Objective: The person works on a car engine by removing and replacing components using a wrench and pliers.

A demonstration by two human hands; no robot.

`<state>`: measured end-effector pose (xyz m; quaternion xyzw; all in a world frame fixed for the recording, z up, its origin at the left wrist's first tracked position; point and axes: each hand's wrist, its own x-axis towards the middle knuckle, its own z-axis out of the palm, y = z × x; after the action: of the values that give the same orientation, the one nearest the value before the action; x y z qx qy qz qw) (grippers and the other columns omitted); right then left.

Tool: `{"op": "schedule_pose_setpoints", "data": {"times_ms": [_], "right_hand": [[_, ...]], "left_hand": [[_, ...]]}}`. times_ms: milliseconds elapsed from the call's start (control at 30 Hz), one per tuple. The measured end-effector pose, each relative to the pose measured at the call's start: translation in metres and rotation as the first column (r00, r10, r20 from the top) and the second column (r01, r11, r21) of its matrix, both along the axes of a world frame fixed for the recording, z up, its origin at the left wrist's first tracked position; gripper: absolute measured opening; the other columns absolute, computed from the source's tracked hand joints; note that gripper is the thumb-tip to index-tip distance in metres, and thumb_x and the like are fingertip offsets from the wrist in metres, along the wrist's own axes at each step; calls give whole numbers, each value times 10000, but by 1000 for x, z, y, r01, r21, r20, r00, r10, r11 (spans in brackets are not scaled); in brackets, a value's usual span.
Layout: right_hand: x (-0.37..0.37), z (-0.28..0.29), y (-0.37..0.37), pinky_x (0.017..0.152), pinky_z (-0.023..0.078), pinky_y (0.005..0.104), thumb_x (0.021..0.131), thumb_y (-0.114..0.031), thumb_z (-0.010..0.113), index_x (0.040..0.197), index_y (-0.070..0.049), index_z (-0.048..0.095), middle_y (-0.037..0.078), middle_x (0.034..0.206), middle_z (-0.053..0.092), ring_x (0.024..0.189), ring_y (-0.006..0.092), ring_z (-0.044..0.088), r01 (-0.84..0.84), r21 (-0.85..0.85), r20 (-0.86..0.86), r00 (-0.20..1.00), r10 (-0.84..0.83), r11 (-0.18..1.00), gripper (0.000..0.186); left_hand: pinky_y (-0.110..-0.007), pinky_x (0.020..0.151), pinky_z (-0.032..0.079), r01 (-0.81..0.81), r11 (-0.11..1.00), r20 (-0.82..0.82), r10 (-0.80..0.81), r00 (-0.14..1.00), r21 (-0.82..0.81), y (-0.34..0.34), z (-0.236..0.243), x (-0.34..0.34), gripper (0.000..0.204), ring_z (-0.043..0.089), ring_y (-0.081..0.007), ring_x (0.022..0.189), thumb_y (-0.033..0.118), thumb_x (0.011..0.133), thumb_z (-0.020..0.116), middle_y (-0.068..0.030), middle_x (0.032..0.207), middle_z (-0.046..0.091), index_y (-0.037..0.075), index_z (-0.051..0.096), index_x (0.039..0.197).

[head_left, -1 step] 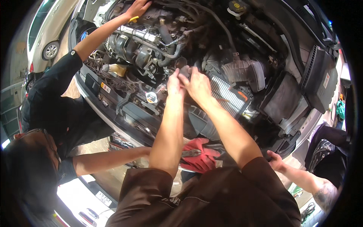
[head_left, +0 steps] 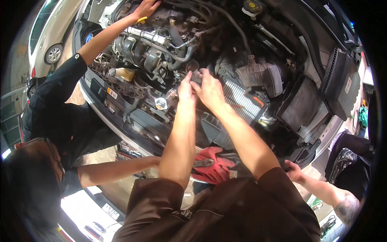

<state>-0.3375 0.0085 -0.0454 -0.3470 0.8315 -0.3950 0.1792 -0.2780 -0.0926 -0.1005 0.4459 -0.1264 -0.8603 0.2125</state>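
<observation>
"Right, what's the grip got?"

"Left hand (head_left: 186,89) and right hand (head_left: 211,87) together, fingers curled nearly closed about a small grey part (head_left: 196,76). Mostly covered; how hard each pinches, cannot tell. Part sits just right of the engine (head_left: 152,59), beside a round pipe mouth (head_left: 192,65)."

"Risks?"

"A drop, I'd judge. Fingertip hold, dark gaps right of the engine: one slip could lose it under the hose (head_left: 240,32). Pipe mouth looks open; grit knocked loose might fall in. Co-worker's hand (head_left: 149,7) is at the engine's far side; a jolt from there could upset the hold."

"Containers?"

"Well right of the engine, a black box (head_left: 302,103), seemingly lidless, dark inside, contents unclear. Beyond the engine, rightward, a bottle (head_left: 250,15) under a dark cap (head_left: 253,5); level not visible. Near side of the engine, a white cap (head_left: 161,104), seated; whatever lies beneath is hidden. Nearer still, metal tools (head_left: 130,150); whether a tray holds them, cannot tell."
</observation>
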Motion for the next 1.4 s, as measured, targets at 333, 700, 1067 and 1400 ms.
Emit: {"op": "schedule_pose_setpoints", "data": {"times_ms": [333, 700, 1067, 1400], "right_hand": [[11, 2, -2, 784, 587, 543, 1046, -367, 582, 1043, 39, 684, 317, 856, 716, 842, 486, 724, 33, -219, -12, 999, -37, 975, 418], [-8, 1, 8, 907, 560, 524, 944, -186, 709, 1223, 45, 612, 304, 1047, 719, 1026, 480, 695, 65, 110, 329, 939, -97, 992, 375], [-6, -27, 10, 871, 579, 539, 984, -282, 682, 1264, 70, 591, 306, 1086, 709, 1026, 479, 702, -80, 95, 156, 986, 65, 992, 458], [-6, 11, 3, 870, 587, 479, 975, -265, 661, 1130, 70, 632, 314, 1129, 682, 1051, 430, 694, -126, 137, 97, 989, 113, 983, 370]], "left_hand": [[-386, 1031, 544, 108, 969, 243, -52, 969, -224, -12, -10, 15, 490, 666, -297, 1171, 324, 1129, 428, -220, 1268, 686, -103, 584, 1311], [-354, 943, 558, 94, 996, -159, -93, 983, -4, 10, 24, -1, 388, 679, -246, 1059, 268, 1040, 688, -151, 1154, 707, -67, 651, 1231], [-332, 824, 592, 111, 992, 93, -105, 990, -66, 3, 11, 2, 395, 691, -240, 972, 298, 1072, 618, -165, 1157, 697, -52, 609, 1254], [-380, 894, 591, 107, 993, 205, -93, 974, -58, -12, -21, 13, 351, 712, -278, 951, 351, 1059, 617, -141, 1048, 724, 13, 659, 1140]]}}
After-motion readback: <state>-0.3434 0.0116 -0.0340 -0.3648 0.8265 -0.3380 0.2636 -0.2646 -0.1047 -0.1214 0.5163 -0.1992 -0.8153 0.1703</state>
